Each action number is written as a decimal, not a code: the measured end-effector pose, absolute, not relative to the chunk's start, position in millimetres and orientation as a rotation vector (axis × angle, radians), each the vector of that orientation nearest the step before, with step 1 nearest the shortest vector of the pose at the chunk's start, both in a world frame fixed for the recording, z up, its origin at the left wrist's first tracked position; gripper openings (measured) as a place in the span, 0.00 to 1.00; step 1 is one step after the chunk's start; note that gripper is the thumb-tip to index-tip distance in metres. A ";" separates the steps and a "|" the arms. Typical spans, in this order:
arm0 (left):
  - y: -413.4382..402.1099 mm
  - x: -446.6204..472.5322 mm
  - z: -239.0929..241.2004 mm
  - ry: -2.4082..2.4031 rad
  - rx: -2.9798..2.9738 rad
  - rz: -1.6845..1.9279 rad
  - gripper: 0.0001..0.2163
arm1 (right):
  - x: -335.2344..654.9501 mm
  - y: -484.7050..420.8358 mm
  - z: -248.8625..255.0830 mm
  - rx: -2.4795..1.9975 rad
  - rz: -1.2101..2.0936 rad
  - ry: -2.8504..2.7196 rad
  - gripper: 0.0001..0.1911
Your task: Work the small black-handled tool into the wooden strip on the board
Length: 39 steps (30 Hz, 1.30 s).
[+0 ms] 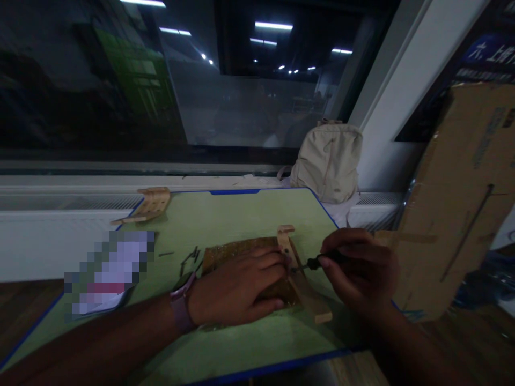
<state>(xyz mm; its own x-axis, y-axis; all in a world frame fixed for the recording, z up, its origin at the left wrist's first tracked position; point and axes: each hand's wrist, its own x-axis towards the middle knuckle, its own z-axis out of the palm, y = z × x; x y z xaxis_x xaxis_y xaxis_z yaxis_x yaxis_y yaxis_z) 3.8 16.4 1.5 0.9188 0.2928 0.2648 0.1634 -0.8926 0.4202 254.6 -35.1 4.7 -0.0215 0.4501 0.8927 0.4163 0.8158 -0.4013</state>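
Observation:
My left hand [237, 284] lies flat with its fingers stretched over a brown, shiny panel [217, 252]. Its fingertips touch a pale wooden piece [309, 300] with curved ends and dark holes or screw heads along it, set at the panel's right edge. In my right hand [364, 268] is a screwdriver [316, 261] with a dark handle, pinched between thumb and fingers. The shaft points left, and its tip meets the wooden piece near one dark spot. Several dark screws [189, 260] are scattered left of the panel.
Everything rests on a green table [193, 209] with blue edging. A second wooden piece [155, 203] with holes stands at the far left corner. A pixelated flat object [116, 273] lies at left. Beyond are a beige backpack [330, 161] and, to the right, a large cardboard sheet [462, 214].

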 end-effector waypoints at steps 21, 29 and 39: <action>16.6 3.2 1.8 0.353 2.674 0.447 0.17 | 253.6 -30.1 0.9 -0.633 0.061 -1.717 0.16; 16.8 4.4 2.6 0.338 2.681 0.446 0.17 | 250.4 -23.6 2.9 -0.600 0.034 -1.668 0.20; 17.1 3.6 1.7 0.329 2.666 0.452 0.18 | 253.1 -33.5 6.7 -0.643 0.181 -1.847 0.24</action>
